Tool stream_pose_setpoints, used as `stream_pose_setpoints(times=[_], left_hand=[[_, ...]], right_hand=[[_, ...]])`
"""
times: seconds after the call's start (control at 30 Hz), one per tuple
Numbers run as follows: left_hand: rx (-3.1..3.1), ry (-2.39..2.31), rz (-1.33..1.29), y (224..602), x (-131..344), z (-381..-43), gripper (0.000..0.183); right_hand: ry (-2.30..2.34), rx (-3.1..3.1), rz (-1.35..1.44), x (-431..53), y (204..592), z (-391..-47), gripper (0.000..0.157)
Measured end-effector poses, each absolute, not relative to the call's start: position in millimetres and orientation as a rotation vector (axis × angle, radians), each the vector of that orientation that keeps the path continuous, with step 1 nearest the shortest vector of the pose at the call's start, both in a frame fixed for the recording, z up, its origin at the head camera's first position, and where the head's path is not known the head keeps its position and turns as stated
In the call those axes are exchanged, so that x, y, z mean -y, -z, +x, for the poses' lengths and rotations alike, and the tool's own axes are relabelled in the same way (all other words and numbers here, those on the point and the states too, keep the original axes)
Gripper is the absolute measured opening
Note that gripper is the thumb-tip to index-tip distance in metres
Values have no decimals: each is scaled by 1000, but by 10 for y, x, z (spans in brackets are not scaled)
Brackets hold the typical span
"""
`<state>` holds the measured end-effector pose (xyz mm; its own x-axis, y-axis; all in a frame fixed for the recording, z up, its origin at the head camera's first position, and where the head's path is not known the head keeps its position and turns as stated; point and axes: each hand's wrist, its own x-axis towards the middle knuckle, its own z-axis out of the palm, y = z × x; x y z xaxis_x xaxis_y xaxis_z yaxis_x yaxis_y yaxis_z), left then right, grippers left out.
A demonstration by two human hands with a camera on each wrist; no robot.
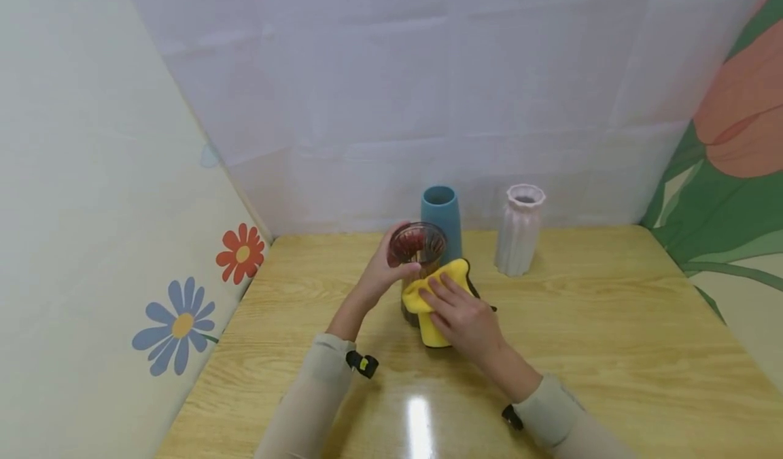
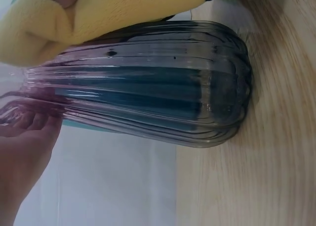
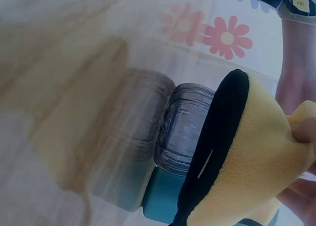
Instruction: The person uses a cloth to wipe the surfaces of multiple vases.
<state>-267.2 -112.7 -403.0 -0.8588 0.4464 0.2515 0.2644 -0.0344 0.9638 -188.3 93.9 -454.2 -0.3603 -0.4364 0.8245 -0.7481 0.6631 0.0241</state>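
Note:
A ribbed, see-through glass vase (image 1: 427, 240) with a purplish-grey tint stands on the table in front of the person. The left hand (image 1: 380, 272) grips it just below the flared rim, thumb toward the person. In the left wrist view, the fluted body of the vase (image 2: 158, 92) reaches down to a rounded base at the wood. The right hand (image 1: 470, 317) holds a yellow cloth (image 1: 434, 333) with a dark edge and presses it to the vase's side. Dark backing on the cloth (image 3: 252, 152) shows in the right wrist view. Some right fingertips are hidden there.
Right behind the glass vase stands a blue vase (image 1: 451, 222). Farther right is a pale, fluted vase (image 1: 518, 238). A white sheet (image 1: 379, 105) hangs behind the wooden table (image 1: 599, 323), and flower-painted walls flank it on both sides.

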Motion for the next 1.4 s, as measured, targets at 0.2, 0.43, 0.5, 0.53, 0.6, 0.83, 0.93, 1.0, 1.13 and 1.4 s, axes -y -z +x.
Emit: stream_pose_setpoints(times=[0.2,0.43,0.5,0.53,0.6,0.83,0.93,1.0,1.13,1.4], left_hand=[[-2018,-2032,807,4033,1150,-2718,112],[-1933,-2026,881,4042,1180,-2769,86],[-1910,-2019,900,4046,1199,-2790,83],[-1896,-2015,908,4048,1208,-2802,83],[-1862,-2006,927,4051,1223,-2830,83],[-1683,-1981,955,4040,1242,-2913,101],[-1631,-1998,935,4034,1240,-2897,113],[-1627,-2028,906,4044,1237,-2860,113],[-1752,-2085,858,4072,1211,-2738,121],[-2168,-2121,780,4035,1030,-2538,121]], right_hand=[[-448,2044,917,-919,4569,-1833,43],[-437,2090,907,-894,4597,-1755,40],[-431,2110,905,-882,4613,-1736,38],[-430,2118,904,-877,4618,-1727,37],[-426,2137,902,-869,4631,-1711,35],[-406,2256,911,-873,4613,-1659,32],[-407,2324,928,-908,4565,-1638,32],[-432,2318,932,-953,4520,-1623,33],[-512,2136,939,-1065,4406,-1632,35],[-407,1887,950,-1091,4182,-1782,35]])
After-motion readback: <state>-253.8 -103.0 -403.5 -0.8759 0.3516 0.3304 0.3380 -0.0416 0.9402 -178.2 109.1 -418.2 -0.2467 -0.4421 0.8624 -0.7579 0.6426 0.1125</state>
